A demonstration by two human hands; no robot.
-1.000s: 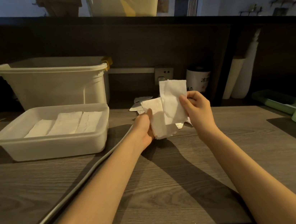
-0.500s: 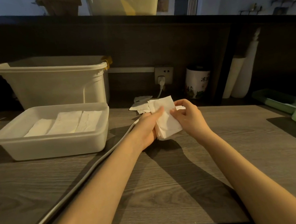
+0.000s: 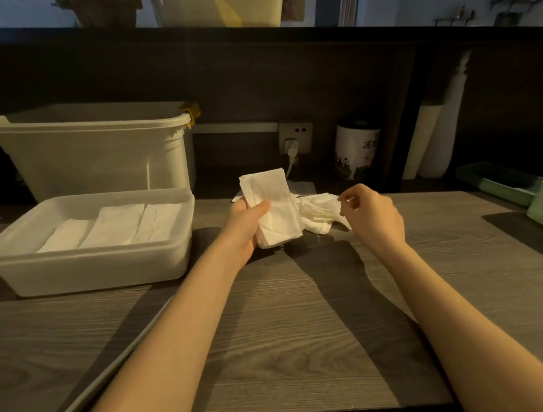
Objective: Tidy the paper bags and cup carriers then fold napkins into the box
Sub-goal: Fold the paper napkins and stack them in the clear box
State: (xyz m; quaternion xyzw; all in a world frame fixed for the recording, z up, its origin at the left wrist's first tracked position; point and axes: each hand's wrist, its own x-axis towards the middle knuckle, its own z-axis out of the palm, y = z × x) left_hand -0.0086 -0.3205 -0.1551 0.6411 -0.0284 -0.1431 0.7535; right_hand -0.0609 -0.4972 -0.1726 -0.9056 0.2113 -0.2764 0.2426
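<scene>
Napkin [image 3: 276, 210], folded into a narrow white strip, stands upright in the left hand [image 3: 249, 227], thumb pressed across its face and fingers curled behind it, probably so the fold cannot spring open. It is held above the tabletop [image 3: 279, 326], just right of the shallow white box [image 3: 91, 264], which looks like its destination: three folded napkins [image 3: 110, 227] already lie side by side on the box floor, with room left toward the near wall. The right hand [image 3: 373, 215] is clear of the strip, its fingers loosely curled over the loose napkin pile [image 3: 321, 211] lying on the tabletop; whether the fingertips actually pinch a sheet I cannot tell. That reach suggests the next sheet is being picked up while the finished one waits. Behind the box stands a taller cream bin [image 3: 94, 153], and a white cable [image 3: 82, 403] runs diagonally across the wood from the wall socket [image 3: 295, 137].
</scene>
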